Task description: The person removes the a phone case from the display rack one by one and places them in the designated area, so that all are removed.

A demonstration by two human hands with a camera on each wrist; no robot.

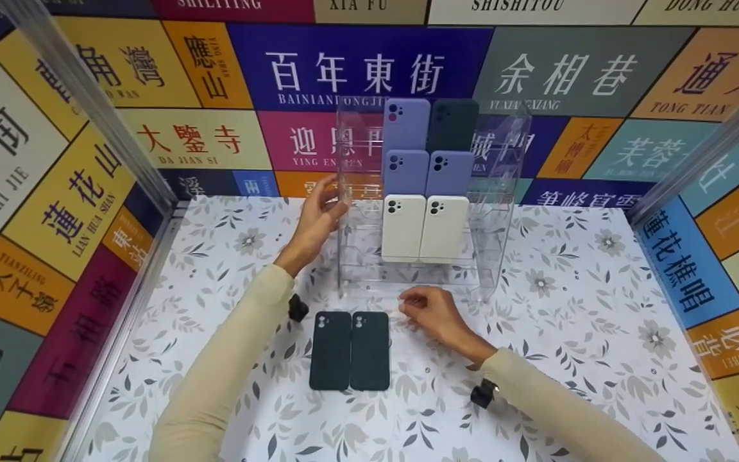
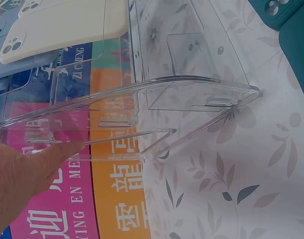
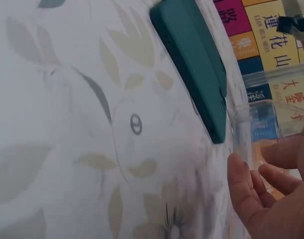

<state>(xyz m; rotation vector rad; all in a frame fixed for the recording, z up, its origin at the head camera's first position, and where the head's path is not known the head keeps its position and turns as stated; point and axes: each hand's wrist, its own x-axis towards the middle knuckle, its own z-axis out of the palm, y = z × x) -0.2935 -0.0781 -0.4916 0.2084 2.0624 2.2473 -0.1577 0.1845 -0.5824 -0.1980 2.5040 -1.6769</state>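
Observation:
A clear plastic display stand (image 1: 501, 212) with tiers stands at the back of the table. My left hand (image 1: 321, 221) grips its left side panel, and in the left wrist view a finger (image 2: 57, 154) lies along the panel's edge. On the tiers lean a dark green phone case (image 1: 454, 125), lavender ones (image 1: 406, 172) and two white ones (image 1: 403, 228). Two dark green phone cases (image 1: 331, 351) (image 1: 370, 351) lie side by side in front of the stand. To their right, by the stand's front edge, my right hand (image 1: 437, 314) is loosely curled and holds nothing.
The table (image 1: 575, 359) has a white cover with a leaf and flower print. Colourful sign-printed walls (image 1: 356, 70) enclose it at the back and both sides, with pale corner posts (image 1: 97, 96). A small black device (image 1: 484, 393) sits at the right wrist.

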